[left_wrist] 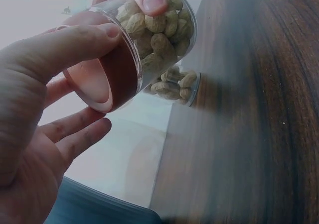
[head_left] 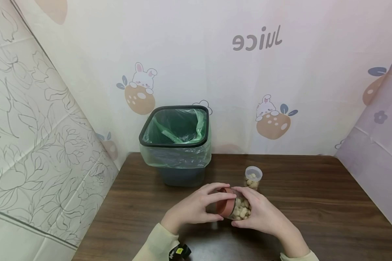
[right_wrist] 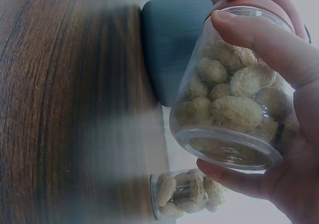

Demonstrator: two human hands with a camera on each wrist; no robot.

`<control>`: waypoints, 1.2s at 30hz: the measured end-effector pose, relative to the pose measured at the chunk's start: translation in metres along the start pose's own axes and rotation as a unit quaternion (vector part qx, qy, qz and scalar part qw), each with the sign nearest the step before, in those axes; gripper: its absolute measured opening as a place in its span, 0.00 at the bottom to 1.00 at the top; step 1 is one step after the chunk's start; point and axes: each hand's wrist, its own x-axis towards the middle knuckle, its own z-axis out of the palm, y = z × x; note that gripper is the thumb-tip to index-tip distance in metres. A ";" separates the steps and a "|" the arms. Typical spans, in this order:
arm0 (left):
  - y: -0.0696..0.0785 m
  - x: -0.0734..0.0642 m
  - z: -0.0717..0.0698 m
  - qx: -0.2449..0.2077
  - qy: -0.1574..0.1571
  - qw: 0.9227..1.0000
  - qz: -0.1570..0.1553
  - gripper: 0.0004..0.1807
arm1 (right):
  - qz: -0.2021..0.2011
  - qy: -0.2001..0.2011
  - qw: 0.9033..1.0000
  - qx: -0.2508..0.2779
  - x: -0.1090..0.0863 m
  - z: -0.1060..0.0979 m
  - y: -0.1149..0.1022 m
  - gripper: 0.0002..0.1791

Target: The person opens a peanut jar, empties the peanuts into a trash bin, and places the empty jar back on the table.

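A clear jar of unshelled peanuts [head_left: 241,210] with a reddish-brown lid [head_left: 224,206] is held tilted above the table, its lid end toward the left. My left hand [head_left: 197,206] grips that lid between thumb and fingers; two of its fingers stand away from it in the left wrist view. Around the glass body curls my right hand [head_left: 266,215], its thumb near the lid in the right wrist view [right_wrist: 259,40]. Just behind the jar stands a smaller clear container [head_left: 253,178] of peanuts, upright on the table.
A dark bin [head_left: 183,176] lined with a translucent green bag [head_left: 176,156] stands at the table's back left. The brown wooden table [head_left: 313,195] ends at a printed curtain [head_left: 228,79]. A black strap-like item [head_left: 179,251] sits by the left sleeve.
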 end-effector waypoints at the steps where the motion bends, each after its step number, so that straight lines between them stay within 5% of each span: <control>1: 0.000 0.000 0.000 0.000 0.001 1.000 0.000 0.42 | 0.000 0.000 1.000 0.001 0.000 0.000 0.000 0.54; 13: -0.003 0.000 0.004 -0.008 0.019 1.000 0.000 0.42 | 0.000 -0.003 1.000 0.008 0.000 0.000 -0.001 0.54; 36: 0.001 -0.002 0.005 -0.006 0.060 0.996 -0.073 0.45 | 0.004 -0.002 1.000 0.016 0.000 0.000 -0.001 0.54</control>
